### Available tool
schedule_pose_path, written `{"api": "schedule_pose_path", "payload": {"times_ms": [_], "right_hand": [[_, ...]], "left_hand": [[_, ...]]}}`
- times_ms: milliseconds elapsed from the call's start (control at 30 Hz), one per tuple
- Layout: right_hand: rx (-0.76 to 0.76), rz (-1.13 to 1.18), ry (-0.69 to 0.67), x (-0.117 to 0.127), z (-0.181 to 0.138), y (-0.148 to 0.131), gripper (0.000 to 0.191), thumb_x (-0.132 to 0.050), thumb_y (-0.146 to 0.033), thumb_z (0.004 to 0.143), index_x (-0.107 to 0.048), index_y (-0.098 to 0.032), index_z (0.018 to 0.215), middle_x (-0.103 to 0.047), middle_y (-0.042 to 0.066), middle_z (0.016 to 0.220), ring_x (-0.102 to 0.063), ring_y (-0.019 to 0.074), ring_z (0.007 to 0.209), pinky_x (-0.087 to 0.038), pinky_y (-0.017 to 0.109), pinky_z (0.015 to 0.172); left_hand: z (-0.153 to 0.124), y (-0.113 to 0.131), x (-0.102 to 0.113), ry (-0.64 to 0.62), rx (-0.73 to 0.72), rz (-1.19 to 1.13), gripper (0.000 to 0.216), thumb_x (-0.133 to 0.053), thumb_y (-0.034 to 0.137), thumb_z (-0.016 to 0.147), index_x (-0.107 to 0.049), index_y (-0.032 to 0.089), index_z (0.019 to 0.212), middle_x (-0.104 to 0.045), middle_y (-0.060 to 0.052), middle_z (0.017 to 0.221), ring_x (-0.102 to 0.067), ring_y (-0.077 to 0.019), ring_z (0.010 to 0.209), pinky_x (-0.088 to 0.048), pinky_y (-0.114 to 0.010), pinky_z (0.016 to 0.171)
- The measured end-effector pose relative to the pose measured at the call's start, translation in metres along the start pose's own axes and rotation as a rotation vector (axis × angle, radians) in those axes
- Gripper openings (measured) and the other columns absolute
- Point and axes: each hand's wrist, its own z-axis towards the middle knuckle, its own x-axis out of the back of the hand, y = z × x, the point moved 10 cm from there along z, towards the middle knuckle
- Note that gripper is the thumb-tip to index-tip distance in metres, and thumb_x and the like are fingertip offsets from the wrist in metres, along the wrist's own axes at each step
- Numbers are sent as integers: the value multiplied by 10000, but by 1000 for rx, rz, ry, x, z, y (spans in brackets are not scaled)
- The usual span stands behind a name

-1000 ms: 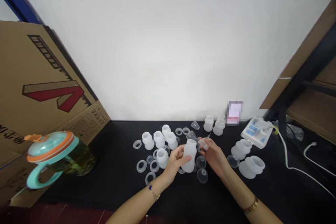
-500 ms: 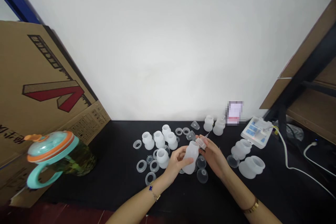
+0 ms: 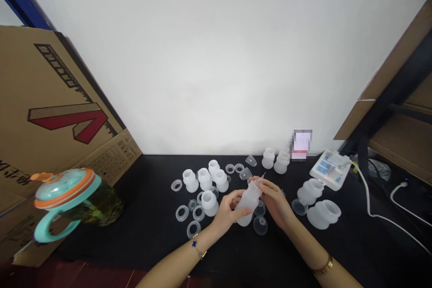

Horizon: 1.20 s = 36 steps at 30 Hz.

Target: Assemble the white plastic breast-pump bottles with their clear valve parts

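My left hand (image 3: 227,217) is wrapped round a frosted white plastic bottle (image 3: 249,202), tilted with its mouth up and to the right. My right hand (image 3: 275,200) pinches a small clear ribbed cap (image 3: 258,183) right at the bottle's mouth. Both hands hover just above the black table (image 3: 148,229). Under and around them lie clear domes (image 3: 260,225) and clear rings (image 3: 193,229).
More white bottles (image 3: 204,178) stand in a group left of the hands, others (image 3: 323,214) to the right. A white device (image 3: 329,168) with cables sits at the right. A teal and orange cup (image 3: 72,200) and a cardboard box (image 3: 50,112) stand at the left.
My right hand has brought the small cap leftward onto the bottle's mouth. My left hand has tilted the bottle towards it.
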Motion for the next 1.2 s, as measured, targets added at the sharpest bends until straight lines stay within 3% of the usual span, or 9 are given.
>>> {"api": "schedule_pose_path", "payload": {"times_ms": [400,1200], "right_hand": [[-2,-33,-6,-1,0,1,336,-902,-439,668,-835,-231,924,-766,101,1162,-664,323,1039,-493,401,848],[4,-82,1,0,0,-1,333,-894,-436,673,-841,-228,929,-785,99,1079,-666,318,988,-495,418,850]], "left_hand": [[1,0,1,9,-2,3,574,-903,388,677,-718,156,1168,-759,-78,918,-693,-262,843,-496,-315,751],[1,3,-2,-18,-23,10,521,-887,347,714,-717,150,1166,-763,-76,934,-692,-244,852,-493,-294,752]]}}
